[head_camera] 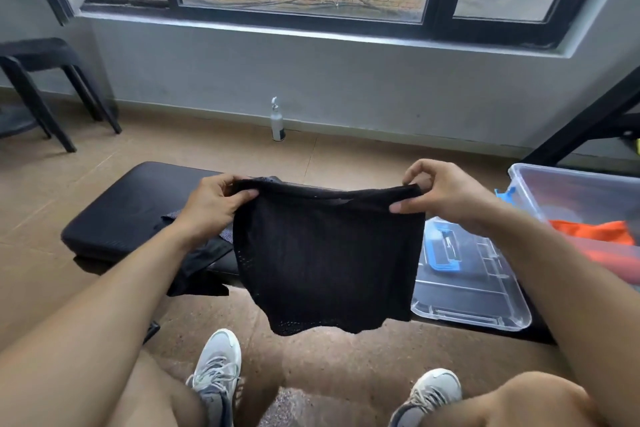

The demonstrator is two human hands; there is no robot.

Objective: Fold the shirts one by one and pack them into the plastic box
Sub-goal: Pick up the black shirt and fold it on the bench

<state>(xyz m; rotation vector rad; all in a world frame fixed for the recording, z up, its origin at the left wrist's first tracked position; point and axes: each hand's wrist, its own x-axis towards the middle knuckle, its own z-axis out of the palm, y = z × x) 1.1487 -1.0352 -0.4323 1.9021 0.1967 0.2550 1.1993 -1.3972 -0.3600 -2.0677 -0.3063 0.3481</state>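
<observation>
A black mesh shirt [329,253] hangs folded in front of me, held up by its top edge above the black bench [114,215]. My left hand [214,204] pinches its top left corner and my right hand [446,194] pinches its top right corner. The clear plastic box [568,191] stands at the right with an orange garment [595,232] inside. More dark clothing [201,263] lies on the bench behind my left forearm, partly hidden.
The box's clear lid [474,291] with blue clips lies on the bench beside the box. A white bottle [277,121] stands by the wall under the window. A black stool [45,80] is at the far left. My shoes [216,367] rest on the floor.
</observation>
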